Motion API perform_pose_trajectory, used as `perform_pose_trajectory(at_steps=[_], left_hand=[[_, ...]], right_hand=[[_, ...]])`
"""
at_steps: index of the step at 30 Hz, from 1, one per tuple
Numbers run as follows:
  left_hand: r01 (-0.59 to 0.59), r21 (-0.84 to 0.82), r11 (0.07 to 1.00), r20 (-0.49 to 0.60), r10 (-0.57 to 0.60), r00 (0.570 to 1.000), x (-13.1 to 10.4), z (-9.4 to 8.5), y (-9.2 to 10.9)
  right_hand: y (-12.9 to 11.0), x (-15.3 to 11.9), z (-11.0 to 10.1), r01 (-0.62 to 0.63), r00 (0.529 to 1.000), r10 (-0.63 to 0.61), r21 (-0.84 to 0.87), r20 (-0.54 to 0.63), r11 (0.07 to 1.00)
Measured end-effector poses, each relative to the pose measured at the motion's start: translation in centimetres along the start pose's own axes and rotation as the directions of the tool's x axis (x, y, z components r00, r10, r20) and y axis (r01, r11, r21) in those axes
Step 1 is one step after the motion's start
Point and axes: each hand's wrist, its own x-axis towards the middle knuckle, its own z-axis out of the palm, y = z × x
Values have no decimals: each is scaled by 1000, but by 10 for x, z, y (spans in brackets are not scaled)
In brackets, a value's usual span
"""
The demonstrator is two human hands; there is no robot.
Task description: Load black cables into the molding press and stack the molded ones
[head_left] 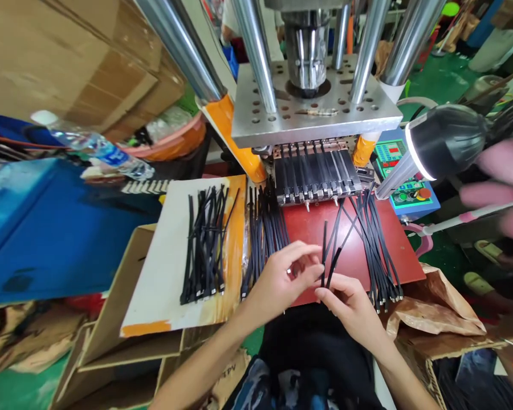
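Over the front of the red board, my left hand (288, 273) pinches a short black cable (324, 242) that stands nearly upright between thumb and fingers. Close beside it, my right hand (346, 302) is closed on a second black cable (334, 263), tilted to the right. The lower ends of both are hidden by my fingers. A bunch of flat black cables with metal plugs (378, 256) lies to the right of my right hand. Left of my left hand lies another row of black cables (263, 228). Several cables sit side by side in the metal fixture (318, 176) ahead.
A press plate (248, 122) on steel columns hangs above the fixture. On a white board (154, 273) at left lies a cable bundle (207, 245). A lamp (444, 142), control box (404, 188) and pink fan (500, 176) stand right. Open cartons flank my lap.
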Motion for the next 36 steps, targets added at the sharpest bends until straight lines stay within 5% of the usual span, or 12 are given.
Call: perform_pose_trajectory(at_steps=[4,8,16,23,31,36], left_hand=[[-114,-18,993,18,114,993,27,-2,15],[-137,-39,990,74,140,987,27,-1,18],[-35,-253,967,132,70,989,24,-2,16],[128,-593,795,214,3,977,34,1,7],[-159,-251,955,-9,162,987,51,2,21],[-292,19,956,-155,291,944,113,-14,16]], right_hand=[[4,-3,2,127,989,-140,-186,-56,974],[9,-5,-4,210,952,-256,-253,-166,944],[5,2,-10,263,939,-287,-141,-189,954],[-14,7,-7,284,944,-301,-132,-135,950],[-1,20,-5,260,942,-294,-203,-161,944],[1,15,-28,195,978,-164,-298,126,935]])
